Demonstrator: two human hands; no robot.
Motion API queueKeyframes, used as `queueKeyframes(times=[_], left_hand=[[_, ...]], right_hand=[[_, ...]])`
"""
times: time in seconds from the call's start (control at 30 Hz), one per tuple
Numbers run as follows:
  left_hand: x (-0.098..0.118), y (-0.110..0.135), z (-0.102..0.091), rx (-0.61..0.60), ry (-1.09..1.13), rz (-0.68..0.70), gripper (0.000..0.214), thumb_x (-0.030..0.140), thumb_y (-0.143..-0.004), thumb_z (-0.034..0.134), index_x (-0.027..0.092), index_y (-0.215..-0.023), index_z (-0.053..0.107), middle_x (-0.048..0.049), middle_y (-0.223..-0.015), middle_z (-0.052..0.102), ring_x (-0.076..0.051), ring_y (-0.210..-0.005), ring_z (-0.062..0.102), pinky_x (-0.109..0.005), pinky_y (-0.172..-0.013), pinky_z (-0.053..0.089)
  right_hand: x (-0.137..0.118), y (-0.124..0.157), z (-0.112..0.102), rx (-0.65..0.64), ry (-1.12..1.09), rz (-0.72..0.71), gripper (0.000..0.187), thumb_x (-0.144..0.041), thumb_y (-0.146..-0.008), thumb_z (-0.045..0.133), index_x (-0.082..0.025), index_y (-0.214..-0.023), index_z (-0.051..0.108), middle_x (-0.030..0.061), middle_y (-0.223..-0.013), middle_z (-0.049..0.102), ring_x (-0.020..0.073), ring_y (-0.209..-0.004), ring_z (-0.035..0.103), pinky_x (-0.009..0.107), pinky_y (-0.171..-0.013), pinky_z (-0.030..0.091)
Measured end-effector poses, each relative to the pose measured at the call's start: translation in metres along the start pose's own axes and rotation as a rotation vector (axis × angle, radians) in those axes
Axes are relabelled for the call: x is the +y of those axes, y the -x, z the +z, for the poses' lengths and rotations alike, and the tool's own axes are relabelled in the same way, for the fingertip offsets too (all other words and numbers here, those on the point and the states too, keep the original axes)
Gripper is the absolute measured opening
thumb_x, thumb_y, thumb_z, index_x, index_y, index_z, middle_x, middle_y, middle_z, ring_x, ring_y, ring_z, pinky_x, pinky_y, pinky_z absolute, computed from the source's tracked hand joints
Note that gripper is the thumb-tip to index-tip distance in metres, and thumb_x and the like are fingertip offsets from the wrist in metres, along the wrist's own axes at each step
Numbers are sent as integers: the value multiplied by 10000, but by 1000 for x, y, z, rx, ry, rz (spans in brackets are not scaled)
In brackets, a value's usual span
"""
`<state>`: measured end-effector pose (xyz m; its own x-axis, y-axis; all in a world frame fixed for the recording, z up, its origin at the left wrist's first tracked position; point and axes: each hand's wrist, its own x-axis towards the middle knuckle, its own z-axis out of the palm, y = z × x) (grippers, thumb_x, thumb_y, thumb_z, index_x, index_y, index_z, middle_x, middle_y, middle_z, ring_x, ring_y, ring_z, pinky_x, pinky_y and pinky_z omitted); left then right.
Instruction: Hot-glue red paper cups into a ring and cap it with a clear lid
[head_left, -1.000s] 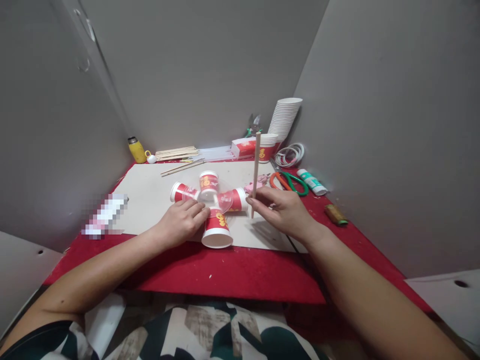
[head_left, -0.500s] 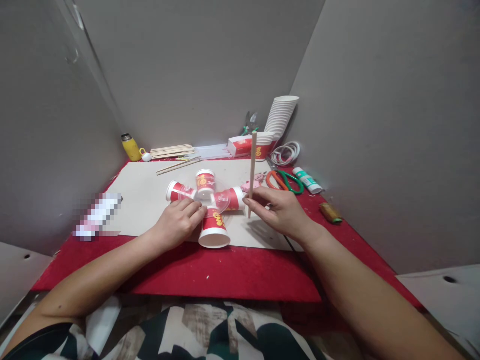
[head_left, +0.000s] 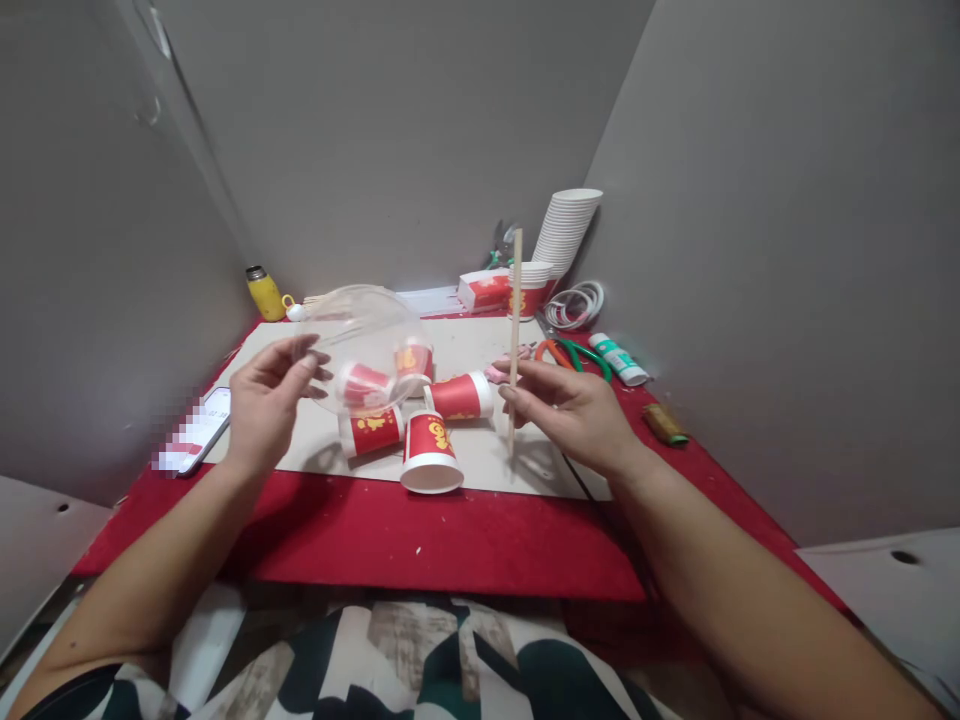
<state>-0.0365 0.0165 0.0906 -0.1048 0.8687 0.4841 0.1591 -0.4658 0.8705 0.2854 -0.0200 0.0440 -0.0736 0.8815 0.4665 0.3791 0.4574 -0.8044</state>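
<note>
My left hand [head_left: 271,402] is raised above the white board [head_left: 487,465] and grips a clear plastic dome [head_left: 365,343] by its left edge. Below it lie several red and white paper cups [head_left: 430,448], arranged in a star with their bottoms toward the middle. My right hand [head_left: 574,412] pinches a thin wooden stick [head_left: 515,320] and holds it upright, just right of the cups.
A red cloth [head_left: 450,545] covers the table between grey walls. At the back stand a yellow bottle [head_left: 264,294], a stack of white cups [head_left: 564,232] and a red box [head_left: 484,290]. Scissors [head_left: 576,358], a glue tube [head_left: 617,360] and coiled rings [head_left: 576,305] lie at the right; a phone [head_left: 199,432] lies at the left.
My left hand has lifted the clear dome off the cups and carried it up and to the left. The stick in my right hand has risen slightly.
</note>
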Motion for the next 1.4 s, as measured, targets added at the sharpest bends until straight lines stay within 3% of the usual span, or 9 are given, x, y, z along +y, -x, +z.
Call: queueKeyframes(times=[0.17,0.3,0.47,0.63,0.8,0.93,1.13,1.27,1.4], left_hand=[[-31,-36,-29,291,196,-429,196,80,-746,693,156,-926,708,-12,-760,701,-93,-566,623,-168,-453,462],[-71,-58,-49,404,183,-592,203,21,-829,621,122,-1004,632,-33,-795,680,-102,-618,634,-190,-524,494],[-108,-69,-51,384,180,-724,330,333,-966,632,151,-1241,611,-97,-1202,650,-210,-993,667,-402,-832,589],[-119,-68,-40,315,204,-720,353,296,-962,640,158,-1282,587,-95,-1195,653,-207,-982,675,-393,-818,599],[-119,-61,-38,212,162,-681,560,36,-819,687,131,-1345,522,-69,-916,679,-145,-728,690,-291,-705,610],[-117,-56,-43,157,0,-609,564,126,-763,747,143,-1304,589,-141,-1080,677,-187,-837,705,-327,-776,599],[-101,-44,-44,89,-271,-412,543,225,-704,787,201,-1231,663,-147,-1365,614,-309,-1262,554,-466,-1095,416],[-81,-33,-29,-69,-283,-340,373,369,-761,744,167,-1074,727,-114,-1159,726,-278,-1121,634,-423,-1044,442],[-71,-28,-13,-354,-212,-399,375,493,-784,732,176,-982,747,-76,-1024,763,-227,-931,677,-361,-882,485]], right_hand=[[-4,-8,-3,4,-122,149,416,-458,-810,752,-160,-1097,713,-15,-610,636,128,-463,566,273,-448,487],[-15,-24,-9,-23,-83,244,399,-423,-827,722,-146,-1113,707,-11,-596,625,115,-448,521,253,-416,424],[-16,-69,-8,-162,382,309,288,-279,-922,616,-122,-1147,706,12,-625,669,132,-514,603,238,-489,459],[23,-120,8,-282,584,378,256,-237,-935,637,-98,-1140,701,72,-793,738,156,-639,674,267,-628,548],[66,-147,25,-366,781,396,334,-375,-976,615,-187,-1252,622,95,-1286,630,226,-1076,649,441,-905,569],[78,-150,28,-412,846,400,340,-376,-976,615,-191,-1263,617,96,-1297,624,226,-1085,646,446,-914,565],[57,-143,15,-289,819,300,325,-277,-923,595,-120,-1179,721,165,-1141,746,311,-1064,687,408,-939,515],[23,-129,14,-258,680,173,302,-277,-931,531,-149,-1095,750,96,-1062,773,220,-963,706,318,-872,534],[-13,-113,25,-413,449,27,237,-258,-892,568,-163,-958,775,71,-946,787,200,-855,708,302,-776,532]])
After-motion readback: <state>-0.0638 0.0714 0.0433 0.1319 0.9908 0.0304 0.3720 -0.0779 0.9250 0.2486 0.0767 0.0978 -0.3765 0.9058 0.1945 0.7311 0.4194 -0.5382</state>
